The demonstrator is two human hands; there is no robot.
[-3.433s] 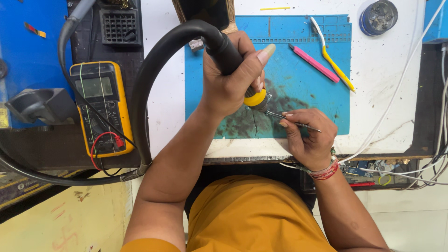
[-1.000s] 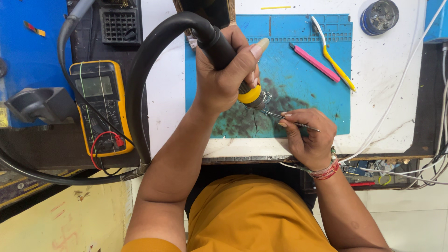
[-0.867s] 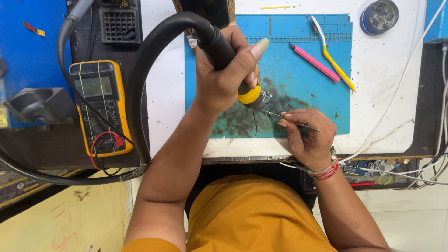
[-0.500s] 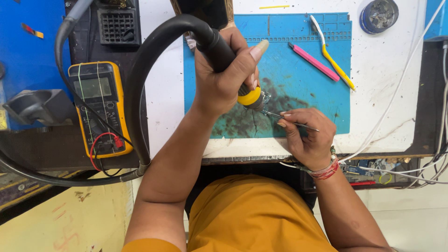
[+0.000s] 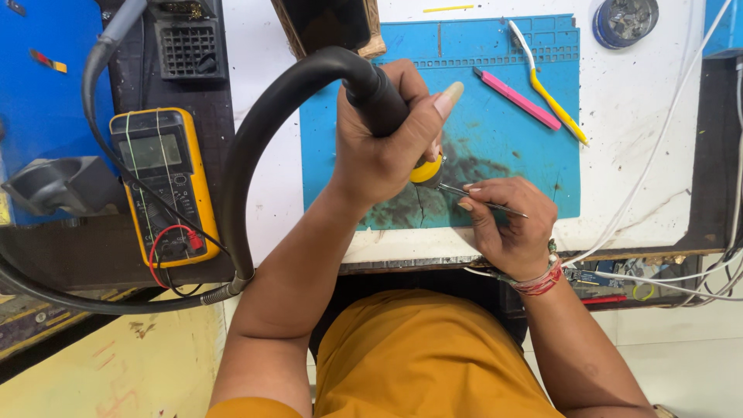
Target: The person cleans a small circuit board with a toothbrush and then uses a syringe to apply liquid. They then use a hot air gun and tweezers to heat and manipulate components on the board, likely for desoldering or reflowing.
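1. Gripping the black handle of the hot-air tool, your left hand is wrapped fully round it, thumb stretched up along the side. The handle looks stiff and fairly light, but the thick black hose arching off to the left will likely drag on it, so hold it on the barrel, above the yellow collar, well away from the nozzle end.
2. Its tip points down at the scorched patch of the blue mat on the counter; the work piece there is hidden by your hands.
3. Your right hand is pinched shut on thin metal tweezers, points aimed left under the nozzle. They look springy and slippery, so grip mid-shank with steady, light pressure.
4. Beyond, a pink tool and a yellow brush lie untouched on the mat.
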